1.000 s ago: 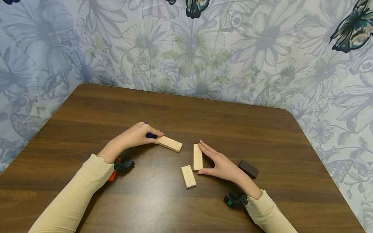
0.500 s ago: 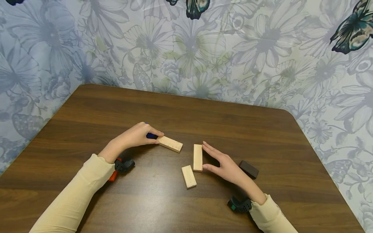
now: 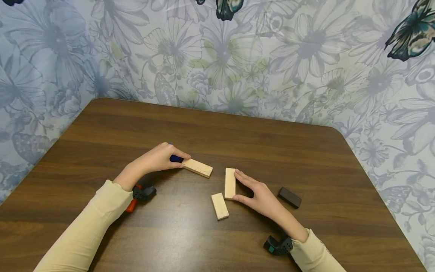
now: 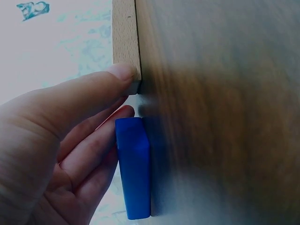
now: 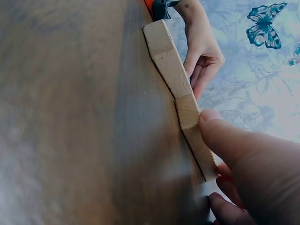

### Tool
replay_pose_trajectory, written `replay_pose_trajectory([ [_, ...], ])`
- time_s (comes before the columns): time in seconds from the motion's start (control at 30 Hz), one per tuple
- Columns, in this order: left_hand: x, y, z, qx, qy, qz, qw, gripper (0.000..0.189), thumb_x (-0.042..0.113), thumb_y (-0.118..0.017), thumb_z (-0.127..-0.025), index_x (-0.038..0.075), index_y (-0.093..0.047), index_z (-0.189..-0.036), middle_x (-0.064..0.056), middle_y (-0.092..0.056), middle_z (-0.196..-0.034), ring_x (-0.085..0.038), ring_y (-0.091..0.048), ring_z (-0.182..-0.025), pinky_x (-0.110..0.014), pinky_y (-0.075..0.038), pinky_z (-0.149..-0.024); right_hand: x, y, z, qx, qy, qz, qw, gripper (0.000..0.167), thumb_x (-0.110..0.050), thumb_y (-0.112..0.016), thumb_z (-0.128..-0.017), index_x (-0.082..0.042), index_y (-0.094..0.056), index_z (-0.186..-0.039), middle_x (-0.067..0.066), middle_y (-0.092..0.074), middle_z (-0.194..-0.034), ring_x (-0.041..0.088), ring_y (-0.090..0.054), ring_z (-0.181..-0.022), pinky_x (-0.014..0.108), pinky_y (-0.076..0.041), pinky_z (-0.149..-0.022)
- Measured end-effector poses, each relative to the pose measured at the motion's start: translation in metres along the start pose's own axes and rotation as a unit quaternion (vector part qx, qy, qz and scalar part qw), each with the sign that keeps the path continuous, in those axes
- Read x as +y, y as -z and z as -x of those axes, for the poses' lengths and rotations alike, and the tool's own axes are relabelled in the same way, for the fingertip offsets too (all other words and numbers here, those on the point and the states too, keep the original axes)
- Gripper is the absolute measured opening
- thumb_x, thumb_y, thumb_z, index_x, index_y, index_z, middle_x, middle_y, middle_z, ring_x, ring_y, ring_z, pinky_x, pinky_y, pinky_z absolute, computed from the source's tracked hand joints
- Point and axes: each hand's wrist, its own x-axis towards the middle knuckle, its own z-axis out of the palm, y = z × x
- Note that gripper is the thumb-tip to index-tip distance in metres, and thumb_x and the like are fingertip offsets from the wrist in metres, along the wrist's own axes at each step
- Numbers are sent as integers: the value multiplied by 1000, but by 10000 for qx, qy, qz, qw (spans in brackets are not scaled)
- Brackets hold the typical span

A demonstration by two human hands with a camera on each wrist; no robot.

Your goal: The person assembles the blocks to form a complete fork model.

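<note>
Left of the middle on the brown table, my left hand reaches in from the lower left, its back upward and thumb nearly straight. Thumb and forefinger are close together, pinching the near end of the left wooden block, which lies slanted and flat. Behind the thumb, my other fingers curve inward beside a blue block; whether they touch it I cannot tell.

From the lower right comes my right hand, thumb and fingers parted in a wide arch. Their tips meet the right-hand side of the upright-lying wooden block, thumb near its closer end, fingers near its farther one, touching without wrapping round it. Just beside that block's near end lies the nearest wooden block. Beyond my right wrist lies a dark block.
</note>
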Motion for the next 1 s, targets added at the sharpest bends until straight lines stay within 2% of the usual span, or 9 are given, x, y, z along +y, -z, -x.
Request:
replay_pose_trajectory([
  [0.23,2,1,2,50,-18,-83,10000,30,10,-74,-81,7,-71,-111,-6,-69,-98,-9,-44,-58,-23,-37,-50,0,1,-1,-58,260,-19,9996,61,-29,-68,-87,-10,-46,-140,2,-37,-145,22,-33,-132,45,-29,-103],
  [0.43,4,0,1,16,-15,-21,10000,29,10,-74,-81,6,-71,-110,-6,-69,-99,-10,-46,-59,-23,-39,-51,0,1,1,-22,202,-28,9998,60,-31,-69,-86,-11,-48,-138,1,-41,-143,22,-35,-131,46,-31,-102],
  [0.6,3,1,1,101,-44,16,9999,29,8,-75,-80,4,-71,-108,-8,-69,-100,-11,-56,-68,-25,-46,-57,0,2,1,-93,163,-56,9998,60,-31,-68,-87,-11,-48,-139,1,-40,-143,22,-34,-131,45,-30,-103],
  [0.7,3,4,0,269,-67,68,9996,31,6,-76,-78,3,-71,-108,-9,-69,-101,-18,-65,-82,-30,-52,-67,-1,2,1,-106,173,-58,9998,60,-30,-68,-87,-11,-47,-139,1,-39,-143,23,-33,-131,44,-29,-103],
  [0.8,4,7,0,463,-28,203,9987,32,5,-76,-77,3,-71,-109,-10,-68,-102,-24,-65,-92,-34,-53,-72,-1,2,0,-92,189,-72,9998,60,-29,-69,-86,-10,-47,-139,1,-39,-143,23,-34,-131,45,-29,-103],
  [0.87,5,8,-1,565,19,311,9979,32,5,-76,-77,3,-71,-109,-10,-68,-103,-24,-65,-90,-33,-54,-70,-1,1,1,-93,198,-66,9997,60,-29,-69,-86,-10,-47,-139,2,-39,-143,23,-33,-131,45,-29,-103],
  [0.93,7,10,-4,619,88,414,9972,32,5,-76,-78,3,-71,-109,-10,-68,-103,-22,-67,-84,-29,-54,-66,-2,2,1,-114,185,-73,9997,60,-29,-69,-86,-10,-47,-139,2,-39,-143,23,-33,-132,45,-28,-104],
  [0.97,8,11,-5,631,120,462,9969,32,5,-76,-78,3,-71,-109,-10,-68,-103,-21,-67,-75,-28,-53,-62,-2,2,1,-121,179,-72,9997,60,-29,-69,-86,-10,-47,-139,2,-39,-144,23,-33,-132,45,-28,-104],
  [1.0,10,12,-7,648,138,483,9966,32,6,-76,-78,3,-71,-109,-10,-68,-103,-21,-66,-75,-27,-52,-61,-2,2,1,-131,158,-77,9998,60,-29,-69,-86,-10,-47,-139,2,-39,-143,22,-33,-132,44,-28,-104],
])
